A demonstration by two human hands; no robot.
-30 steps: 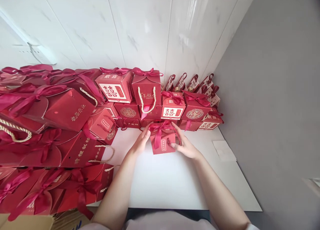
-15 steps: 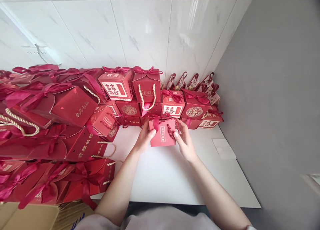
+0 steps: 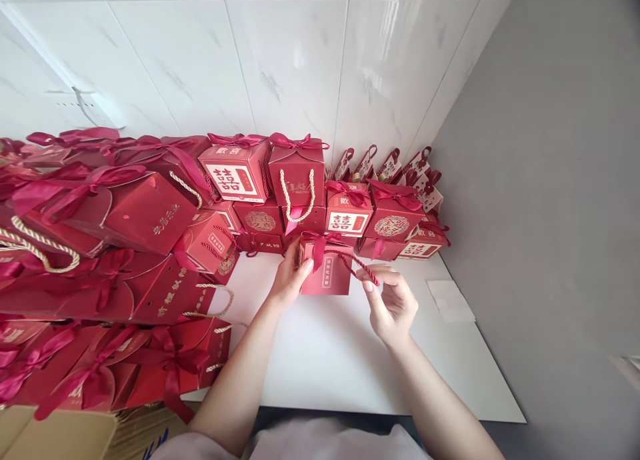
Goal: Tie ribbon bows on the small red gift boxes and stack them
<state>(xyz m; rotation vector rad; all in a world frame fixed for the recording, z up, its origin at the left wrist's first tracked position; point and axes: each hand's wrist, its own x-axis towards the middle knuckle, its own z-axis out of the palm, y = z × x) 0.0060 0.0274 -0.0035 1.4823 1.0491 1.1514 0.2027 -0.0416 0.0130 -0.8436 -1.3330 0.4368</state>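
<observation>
A small red gift box (image 3: 334,281) with a ribbon bow (image 3: 320,243) on top is held above the white table, its printed side facing me. My left hand (image 3: 290,278) grips its left side, thumb on the front face and fingers mostly hidden behind. The box's twisted dark red cord handle (image 3: 361,265) is stretched out to the right. My right hand (image 3: 393,299) pinches the end of that cord between thumb and forefinger, clear of the box itself.
Red gift boxes with ribbons (image 3: 150,210) are piled along the left. More boxes (image 3: 397,210) are stacked against the tiled wall behind. White paper (image 3: 450,300) lies at the table's right, beside a grey wall (image 3: 540,213). A cardboard box (image 3: 60,433) stands at lower left.
My right hand has left the box's right side and moved right, drawing the cord handle outward. My left hand keeps its hold, and the box has turned slightly.
</observation>
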